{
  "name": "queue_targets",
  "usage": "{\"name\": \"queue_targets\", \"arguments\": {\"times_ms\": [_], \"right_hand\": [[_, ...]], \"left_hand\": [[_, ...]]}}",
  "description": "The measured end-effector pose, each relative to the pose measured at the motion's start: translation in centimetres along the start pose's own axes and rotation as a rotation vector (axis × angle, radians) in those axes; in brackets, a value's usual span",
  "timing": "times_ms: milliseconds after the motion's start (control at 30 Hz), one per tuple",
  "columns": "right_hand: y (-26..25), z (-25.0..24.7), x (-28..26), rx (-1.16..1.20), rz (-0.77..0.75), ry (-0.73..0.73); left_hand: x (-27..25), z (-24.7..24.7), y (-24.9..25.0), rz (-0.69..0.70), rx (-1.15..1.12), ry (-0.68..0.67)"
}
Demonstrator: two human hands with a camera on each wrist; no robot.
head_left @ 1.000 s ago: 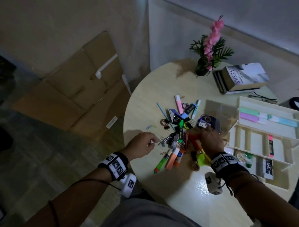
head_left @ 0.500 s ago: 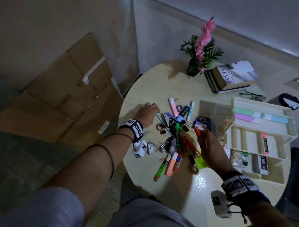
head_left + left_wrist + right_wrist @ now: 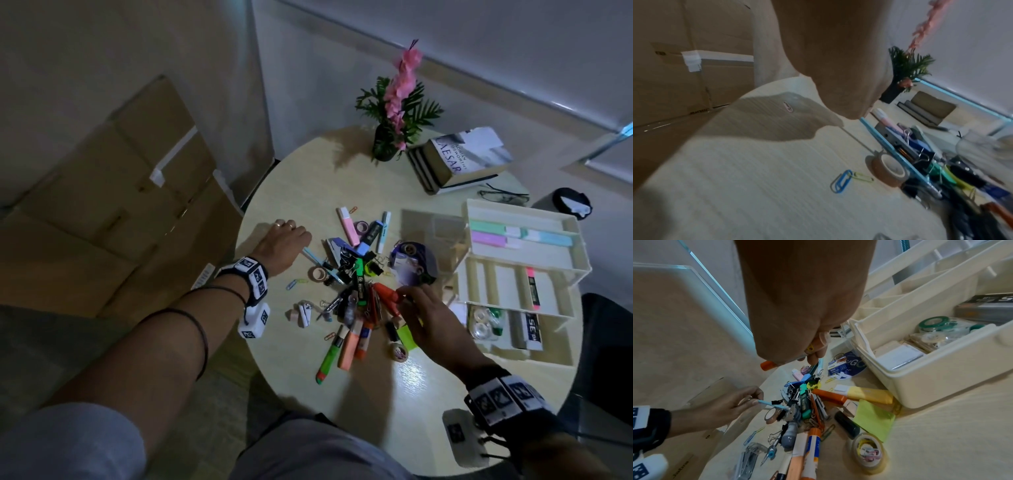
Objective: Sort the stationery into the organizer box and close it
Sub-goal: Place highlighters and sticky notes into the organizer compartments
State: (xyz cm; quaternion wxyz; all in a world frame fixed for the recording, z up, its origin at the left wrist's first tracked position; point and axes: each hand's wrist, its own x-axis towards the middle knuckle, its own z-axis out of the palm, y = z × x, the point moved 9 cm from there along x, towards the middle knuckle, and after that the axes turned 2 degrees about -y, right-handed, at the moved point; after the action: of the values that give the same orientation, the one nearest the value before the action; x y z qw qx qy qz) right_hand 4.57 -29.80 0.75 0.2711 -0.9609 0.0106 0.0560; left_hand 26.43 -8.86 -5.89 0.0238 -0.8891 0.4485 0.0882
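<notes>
A heap of stationery [image 3: 352, 298] with markers, binder clips and paper clips lies mid-table. The cream organizer box [image 3: 579, 270] stands open on the right, with highlighters in its raised trays and tape and a stapler box below. My left hand [image 3: 304, 241] reaches the heap's far-left side and pinches the end of a light blue pen [image 3: 313, 256]; the right wrist view shows that pinch on the blue pen [image 3: 768, 404]. My right hand [image 3: 403, 295] hovers over the heap's right side and grips an orange marker [image 3: 387, 294], whose cap [image 3: 767, 365] sticks out below the palm.
A potted pink flower [image 3: 394, 137], stacked books [image 3: 459, 161] and glasses [image 3: 503, 197] sit at the back. The box's clear lid [image 3: 431, 233] stands beside the heap. Cardboard boxes [image 3: 120, 192] lie on the floor past the table's left edge. A brown tape roll [image 3: 890, 170] and paper clips [image 3: 842, 181] lie near my left hand.
My left hand left the clips at the heap's near-left side and moved farther away to the blue pen. My right hand lifted an orange marker out of the heap.
</notes>
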Motion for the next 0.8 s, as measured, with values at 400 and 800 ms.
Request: {"name": "queue_targets", "arguments": {"times_ms": [400, 800], "right_hand": [[1.2, -4.7, -0.4, 0.004, -0.057, 0.125], [19.2, -24.1, -0.2, -0.115, 0.108, 0.509]], "left_hand": [[-1.2, -6.4, -1.4, -0.189, -0.231, 0.355], [11.4, -17.4, 16.4, -0.068, -0.346, 0.549]]}}
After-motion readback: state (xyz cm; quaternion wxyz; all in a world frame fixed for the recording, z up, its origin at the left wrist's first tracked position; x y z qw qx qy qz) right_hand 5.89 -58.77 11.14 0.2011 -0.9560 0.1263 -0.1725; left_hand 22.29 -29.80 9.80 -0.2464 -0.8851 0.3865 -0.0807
